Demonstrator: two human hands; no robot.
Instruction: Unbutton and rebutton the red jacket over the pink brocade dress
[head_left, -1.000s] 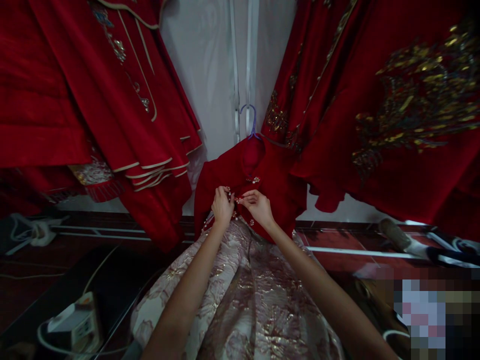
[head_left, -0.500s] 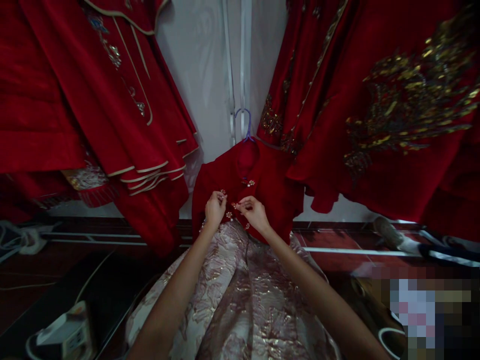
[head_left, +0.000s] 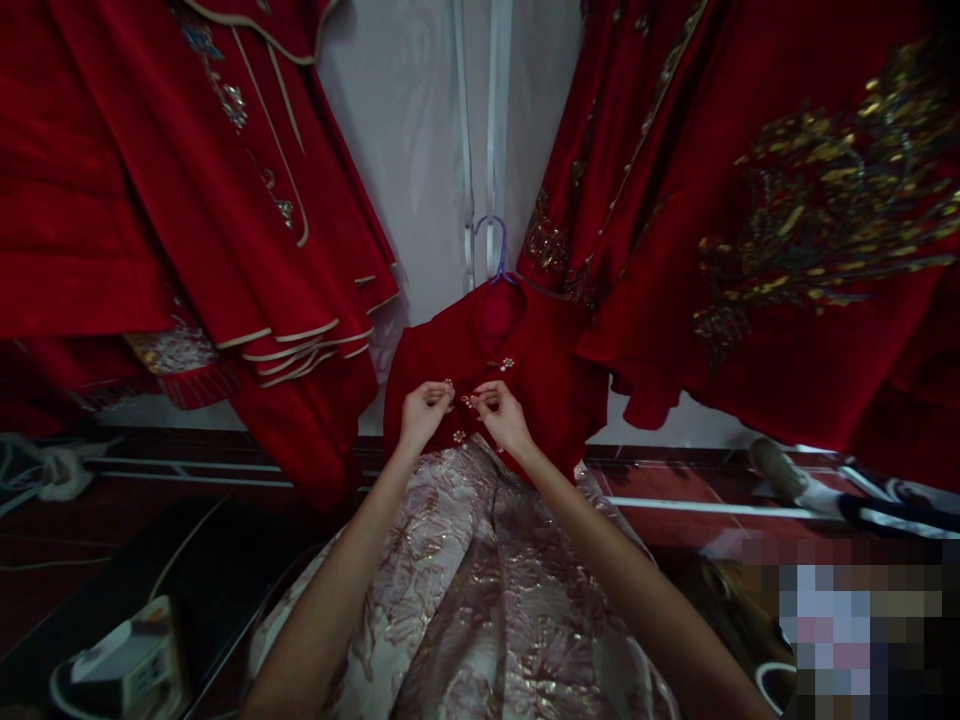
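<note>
A red jacket (head_left: 555,350) with flower-shaped fastenings hangs from a purple hanger (head_left: 501,248) in front of me. My left hand (head_left: 424,413) is closed in a pinch on the jacket's front, at a flower button (head_left: 448,384). Close beside it, my right hand (head_left: 502,415) pinches a small clasp (head_left: 468,401) on the opposite front edge. Only a narrow gap separates the two sets of fingertips. One flower fastening (head_left: 507,364) sits higher, near the collar, and another flower button (head_left: 460,438) lies below the fingers.
Pale brocade fabric (head_left: 420,560) with a metallic sheen spreads below the jacket. Red garments (head_left: 300,200) hang at left, and a sequinned red garment (head_left: 795,350) hangs at right. A white power strip (head_left: 139,660) lies lower left. A white rail (head_left: 720,508) runs low at right.
Both hands have shifted slightly, and the right fingertips and clasp sit a little higher, nearer the left hand's button. The left wrist has turned outward. Both hands keep their pinch.
</note>
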